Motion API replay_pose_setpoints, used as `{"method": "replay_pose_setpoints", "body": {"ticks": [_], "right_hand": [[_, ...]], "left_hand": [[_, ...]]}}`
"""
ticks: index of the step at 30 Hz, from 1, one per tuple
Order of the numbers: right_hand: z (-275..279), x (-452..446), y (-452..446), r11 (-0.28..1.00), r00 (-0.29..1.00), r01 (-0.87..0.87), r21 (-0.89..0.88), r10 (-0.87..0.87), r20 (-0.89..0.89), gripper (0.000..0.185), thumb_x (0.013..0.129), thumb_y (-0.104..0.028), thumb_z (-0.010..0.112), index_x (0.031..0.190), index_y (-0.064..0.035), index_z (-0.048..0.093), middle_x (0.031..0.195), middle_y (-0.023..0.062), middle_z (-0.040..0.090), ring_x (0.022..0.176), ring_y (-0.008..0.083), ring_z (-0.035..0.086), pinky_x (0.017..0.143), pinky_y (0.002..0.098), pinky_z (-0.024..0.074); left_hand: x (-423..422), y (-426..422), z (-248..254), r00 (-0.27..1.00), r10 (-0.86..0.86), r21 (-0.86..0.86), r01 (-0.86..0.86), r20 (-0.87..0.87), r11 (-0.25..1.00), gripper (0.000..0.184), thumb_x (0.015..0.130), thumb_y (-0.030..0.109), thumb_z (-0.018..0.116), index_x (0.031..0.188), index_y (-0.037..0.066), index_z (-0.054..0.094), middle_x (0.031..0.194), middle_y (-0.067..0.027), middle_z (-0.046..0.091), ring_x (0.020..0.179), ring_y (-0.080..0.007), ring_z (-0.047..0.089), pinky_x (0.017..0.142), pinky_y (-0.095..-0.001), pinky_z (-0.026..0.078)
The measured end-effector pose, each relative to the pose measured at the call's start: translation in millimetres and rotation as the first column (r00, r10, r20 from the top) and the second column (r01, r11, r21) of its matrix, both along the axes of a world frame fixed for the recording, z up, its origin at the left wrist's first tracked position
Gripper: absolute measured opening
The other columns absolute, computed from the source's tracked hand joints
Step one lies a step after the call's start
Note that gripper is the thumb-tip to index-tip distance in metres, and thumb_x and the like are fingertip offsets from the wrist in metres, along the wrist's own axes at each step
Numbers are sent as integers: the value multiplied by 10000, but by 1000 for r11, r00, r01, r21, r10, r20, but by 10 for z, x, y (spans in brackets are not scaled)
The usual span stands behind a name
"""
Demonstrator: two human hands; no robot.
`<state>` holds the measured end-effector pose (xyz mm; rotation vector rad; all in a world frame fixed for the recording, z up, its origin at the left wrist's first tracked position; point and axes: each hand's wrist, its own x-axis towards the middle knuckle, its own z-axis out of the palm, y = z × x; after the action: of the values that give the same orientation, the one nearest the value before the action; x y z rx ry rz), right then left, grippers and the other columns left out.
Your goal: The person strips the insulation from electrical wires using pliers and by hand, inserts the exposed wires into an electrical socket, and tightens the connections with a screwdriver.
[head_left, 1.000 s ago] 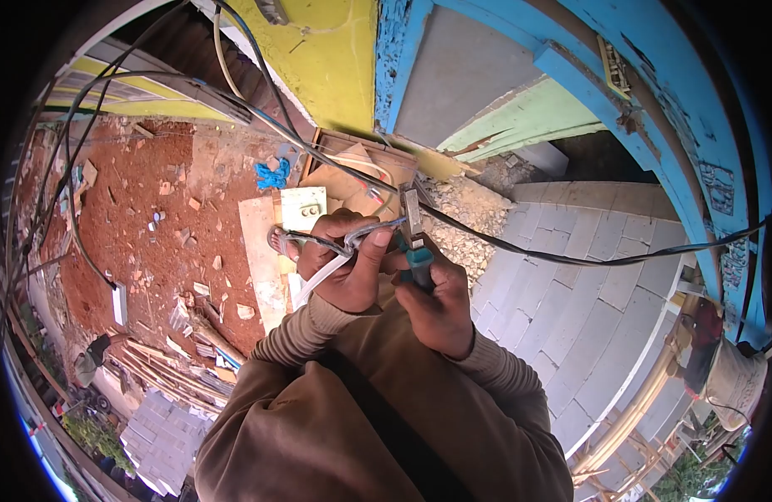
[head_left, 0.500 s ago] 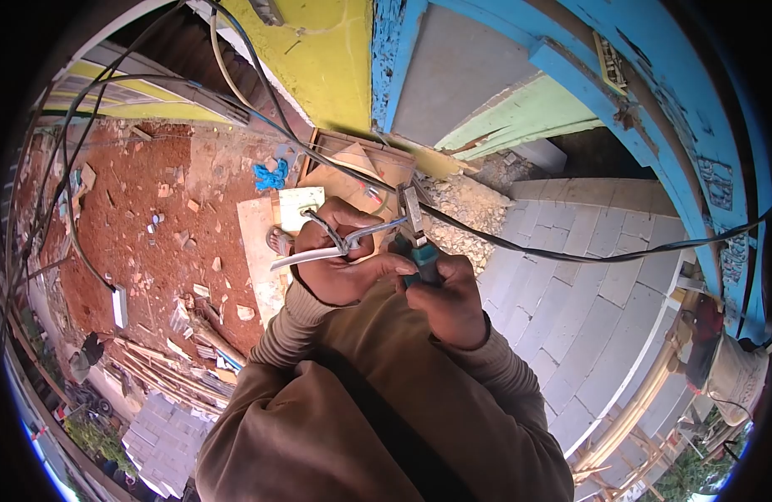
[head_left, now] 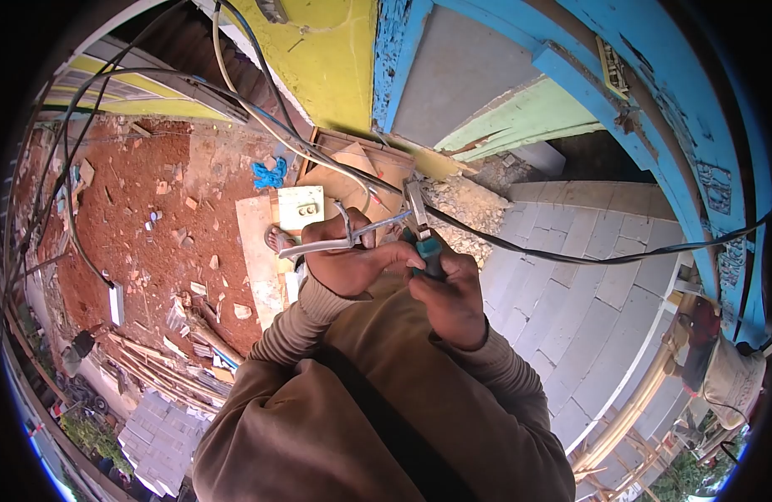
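My left hand is closed around a stripped cable with a white sheath; its blue wire points right, to the jaws of a pair of pliers. In my right hand are the pliers, with dark teal handles and metal jaws pointing up. My left thumb reaches across to the plier handles. Whether the jaws touch the wire is too small to tell. A long black cable runs just behind the pliers.
Below lie a cream socket plate on boards, a blue cloth and rubble on red soil. Grey block paving is at the right, beside a blue frame. Loose cables hang at upper left.
My left hand has turned, and the white cable has swung from slanting down to nearly level. My left thumb has moved onto the plier handles. The pliers have shifted slightly right.
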<state>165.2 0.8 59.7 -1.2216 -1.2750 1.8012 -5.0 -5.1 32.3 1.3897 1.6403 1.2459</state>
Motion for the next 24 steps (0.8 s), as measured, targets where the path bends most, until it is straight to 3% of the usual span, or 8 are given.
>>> {"method": "replay_pose_setpoints", "body": {"ticks": [4,6,13,16,18,21,23,24], "right_hand": [[1,14,-30,997,994,-24,-70,31,105,78,770,48,565,841,24,588,863,63,496,746,138,469,653,275,372],[-39,-38,-33,992,997,55,110,-60,43,96,776,49,568,865,19,589,920,75,510,723,142,479,633,279,379],[-59,-46,-67,964,990,73,257,-100,96,165,779,55,568,926,14,630,971,104,554,774,167,537,653,286,415],[-77,-22,-84,978,981,31,208,-70,180,215,778,76,516,968,48,614,1033,28,538,849,66,493,736,209,392],[-101,-55,-63,934,977,74,349,-138,164,200,793,76,550,960,20,644,1082,144,572,983,216,620,799,300,481],[-142,-118,-106,891,960,211,402,-266,85,325,782,124,519,1065,38,656,1127,146,567,1103,222,599,907,310,480],[-143,-98,-71,893,948,304,331,-316,-19,391,773,146,502,1123,48,646,1164,143,562,1123,218,589,929,311,474],[-146,-79,-12,888,924,382,257,-362,-123,458,764,169,486,1181,57,637,1201,140,556,1142,215,579,951,312,467]], "left_hand": [[16,17,21,999,10,21,-11,52,1000,437,541,275,971,580,30,611,522,2,602,441,-56,498,430,-255,415],[29,25,37,997,19,-15,-18,69,1000,427,542,269,970,585,29,619,522,-3,607,436,-57,496,424,-260,413],[62,59,116,999,34,43,-34,-6,998,418,553,270,969,588,25,632,515,-9,601,434,-66,498,422,-269,413],[62,39,17,998,43,83,-40,-39,996,412,562,266,965,577,34,625,512,1,584,439,-64,485,426,-266,409],[71,34,-10,997,55,103,-50,-49,993,404,568,261,961,570,41,623,515,8,577,443,-61,478,430,-264,407],[88,35,-8,993,91,152,-79,-73,985,435,558,261,965,540,49,585,499,31,532,435,-60,438,427,-258,391],[73,-22,-129,953,298,77,-293,-57,953,564,496,140,982,556,104,422,529,83,427,497,-31,388,443,-230,337],[48,18,1,943,324,14,-326,77,945,510,523,75,953,562,98,445,545,77,437,512,-27,388,438,-229,328]]}}
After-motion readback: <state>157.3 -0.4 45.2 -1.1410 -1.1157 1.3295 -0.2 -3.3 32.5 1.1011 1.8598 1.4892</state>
